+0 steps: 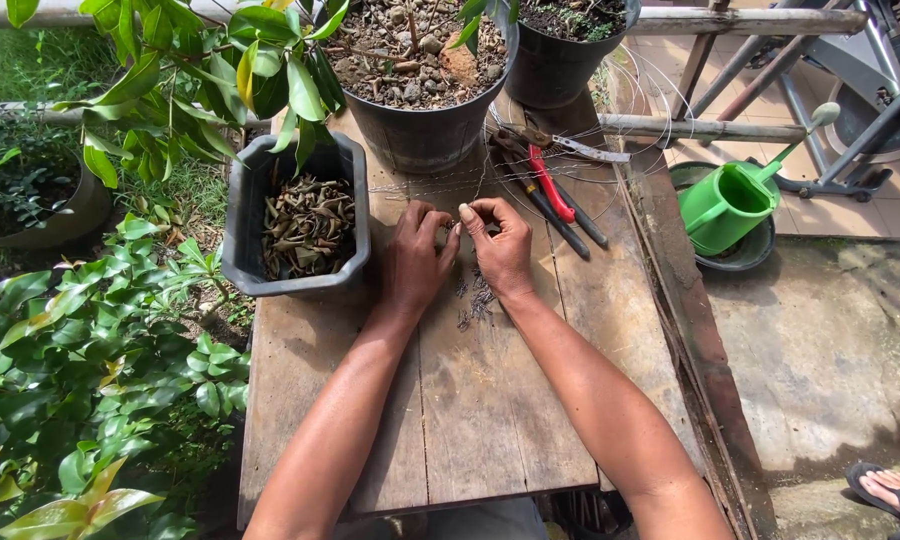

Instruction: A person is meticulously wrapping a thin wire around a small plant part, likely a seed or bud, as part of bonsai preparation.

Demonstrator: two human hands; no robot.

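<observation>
We see two round black pots [425, 110], one rectangular tray [295, 215], two pliers [555, 195]; one green watering can [730, 205]. Left hand [415, 260] and right hand [500, 245] pinch thin wire [458, 225]; both grips closed.

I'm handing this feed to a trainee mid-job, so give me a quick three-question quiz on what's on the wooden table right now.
1. True or false: both hands, left hand and right hand, meet over the wooden table, pinching something small between the fingertips.
2. What fills the grey rectangular tub? A. water B. dry curled leaves C. gravel
3. Which tool lies beside the right hand, and what colour are its handles?

Key
1. True; what they pinch looks like thin wire, too fine to be sure.
2. B, dry curled leaves.
3. Pliers, with one red handle and one dark handle, next to loops of thin wire.
</observation>
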